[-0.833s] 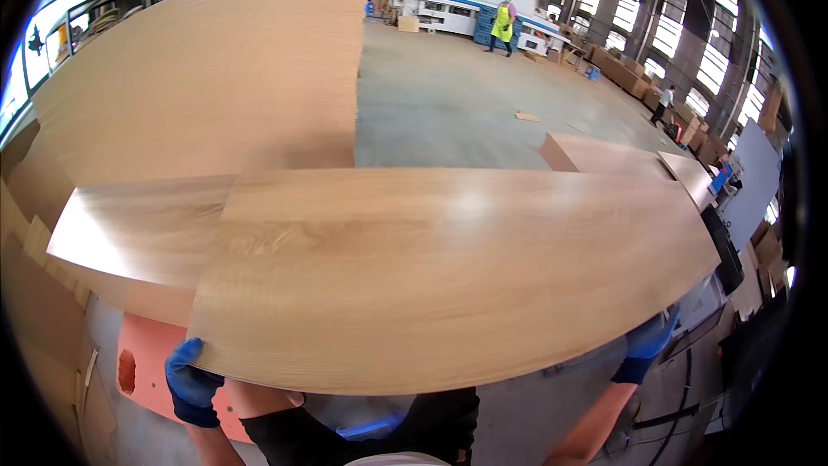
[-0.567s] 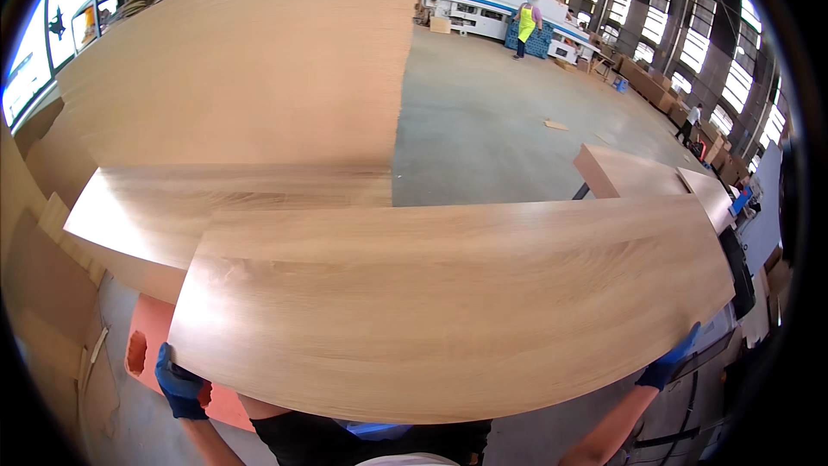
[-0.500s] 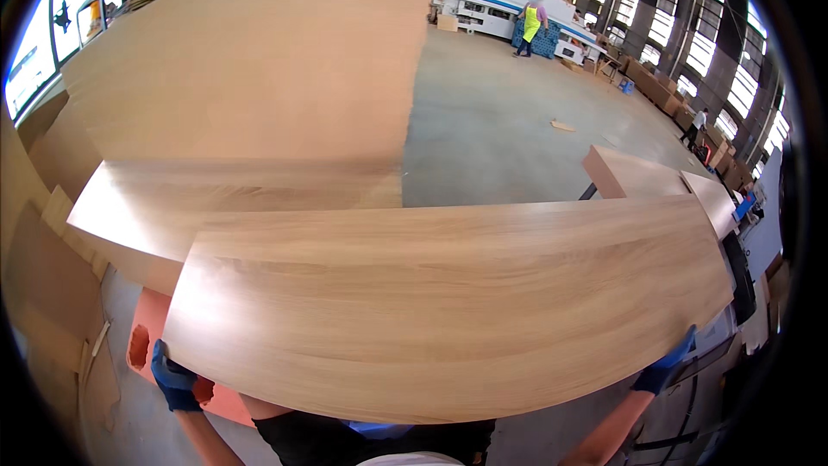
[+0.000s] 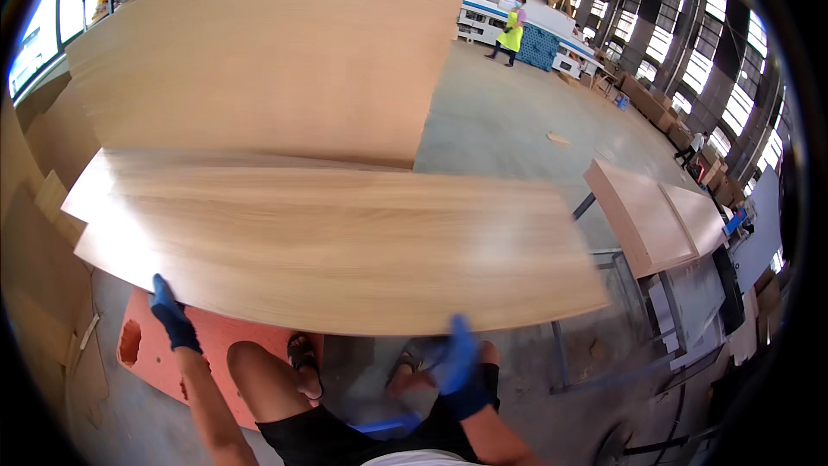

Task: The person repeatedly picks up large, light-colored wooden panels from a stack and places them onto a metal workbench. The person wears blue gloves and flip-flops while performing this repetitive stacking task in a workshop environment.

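A long wood-grain board [image 4: 345, 250] stretches across in front of me, overlapping a similar board [image 4: 82, 194] at the far left. My left hand [image 4: 172, 315], in a blue glove, grips its near edge close to the left end; a digit shows over the edge and the other fingers are partly hidden. My right hand [image 4: 460, 367], also gloved in blue, is at or just below the near edge, right of the middle. Motion smears its fingers, and whether it touches the board cannot be told.
A tall stack of large tan sheets [image 4: 267, 60] rises beyond the boards. An orange-red slab with cut-outs [image 4: 224, 345] lies by my legs. To the right, pinkish panels [image 4: 642, 216] rest near a metal frame [image 4: 561, 358]. A person in a yellow apron [image 4: 511, 34] walks by a far machine.
The board has moved left and away from me, over the other board. My right hand has left its right end and come inward. My left hand has stayed near the left end.
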Demonstrator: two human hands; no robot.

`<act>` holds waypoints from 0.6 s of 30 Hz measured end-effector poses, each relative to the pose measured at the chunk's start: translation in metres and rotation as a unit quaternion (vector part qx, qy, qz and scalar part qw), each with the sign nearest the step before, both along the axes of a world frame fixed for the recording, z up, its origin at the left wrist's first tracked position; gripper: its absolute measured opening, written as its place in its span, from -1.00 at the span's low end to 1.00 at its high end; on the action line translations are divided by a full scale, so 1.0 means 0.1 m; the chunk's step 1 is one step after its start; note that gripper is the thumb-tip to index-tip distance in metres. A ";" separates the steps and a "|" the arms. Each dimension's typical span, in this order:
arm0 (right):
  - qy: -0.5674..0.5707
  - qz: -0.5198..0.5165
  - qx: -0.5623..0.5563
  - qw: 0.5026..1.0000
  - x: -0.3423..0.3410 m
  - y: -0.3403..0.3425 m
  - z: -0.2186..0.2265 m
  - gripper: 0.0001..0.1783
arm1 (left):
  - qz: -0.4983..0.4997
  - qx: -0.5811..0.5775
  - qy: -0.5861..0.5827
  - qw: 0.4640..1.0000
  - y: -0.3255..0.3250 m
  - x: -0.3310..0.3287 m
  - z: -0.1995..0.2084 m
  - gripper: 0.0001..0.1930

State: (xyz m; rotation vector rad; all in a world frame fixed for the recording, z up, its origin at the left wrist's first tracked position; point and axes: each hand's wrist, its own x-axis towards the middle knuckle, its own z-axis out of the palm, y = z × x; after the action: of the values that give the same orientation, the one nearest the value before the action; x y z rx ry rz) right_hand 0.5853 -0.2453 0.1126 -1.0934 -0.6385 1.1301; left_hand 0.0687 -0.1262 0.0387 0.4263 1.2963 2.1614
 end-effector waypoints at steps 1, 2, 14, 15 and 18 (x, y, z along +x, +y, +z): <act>0.085 0.157 -0.083 0.980 -0.12 0.04 -0.03 -0.56 | 0.003 -0.030 0.023 0.999 0.08 0.20 -0.01 -0.56; 0.146 0.288 -0.206 0.924 -0.24 0.06 -0.06 -0.56 | -0.005 -0.037 0.038 0.999 0.12 0.36 -0.04 -0.58; -0.465 -0.150 0.017 0.872 1.09 0.85 -0.15 -0.55 | 0.119 -0.168 0.292 0.934 0.75 0.30 -0.37 -0.43; -0.331 -0.070 0.044 0.940 1.07 0.99 -0.33 -0.54 | 0.129 -0.170 0.314 0.925 0.80 0.26 -0.35 -0.44; -0.143 0.098 -0.004 0.985 0.96 1.22 -0.65 -0.53 | 0.138 -0.229 0.329 0.906 0.94 0.10 -0.27 -0.45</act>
State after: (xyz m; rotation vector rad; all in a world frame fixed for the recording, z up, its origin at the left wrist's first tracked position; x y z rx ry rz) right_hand 0.6813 -0.1235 0.0475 -1.2314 -0.9863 1.1516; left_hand 0.0787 -0.0320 0.0117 0.8590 2.2932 1.8835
